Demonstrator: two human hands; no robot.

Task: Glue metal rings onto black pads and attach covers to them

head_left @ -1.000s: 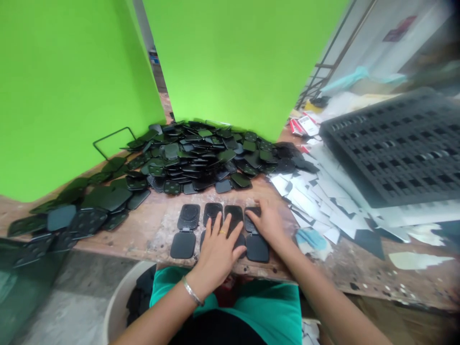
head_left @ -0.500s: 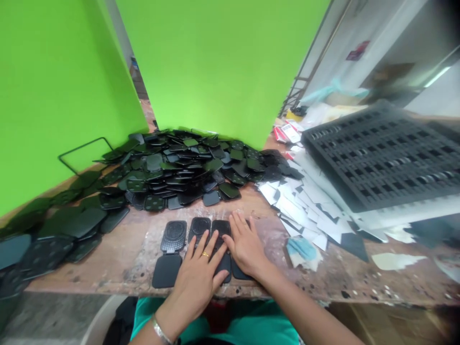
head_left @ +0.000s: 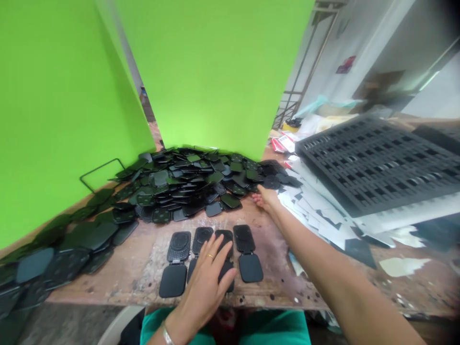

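Note:
Four sets would be one way to see it, but plainly several black hinged cases lie unfolded in a row near the table's front edge. Each has a patterned upper half and a plain lower half, as on the leftmost case (head_left: 178, 247) and the rightmost case (head_left: 246, 239). My left hand (head_left: 206, 273) lies with fingers spread over the middle cases, partly hiding them. Away from the row, my right hand (head_left: 265, 197) is beside the right end of a large heap of black cases (head_left: 187, 184). Its thumb and fingers are apart, and nothing shows between them.
White and dark sheet scraps (head_left: 316, 206) spread right of the heap. Behind them a slotted dark grey tray (head_left: 381, 163) rests on a white base. Green panels (head_left: 212, 72) stand behind the heap. A thin black wire frame (head_left: 100, 167) leans at left.
My right hand has left the rightmost case and reached forward to the right end of the heap, uncovering that case. My left hand stays over the middle cases. The view has shifted slightly.

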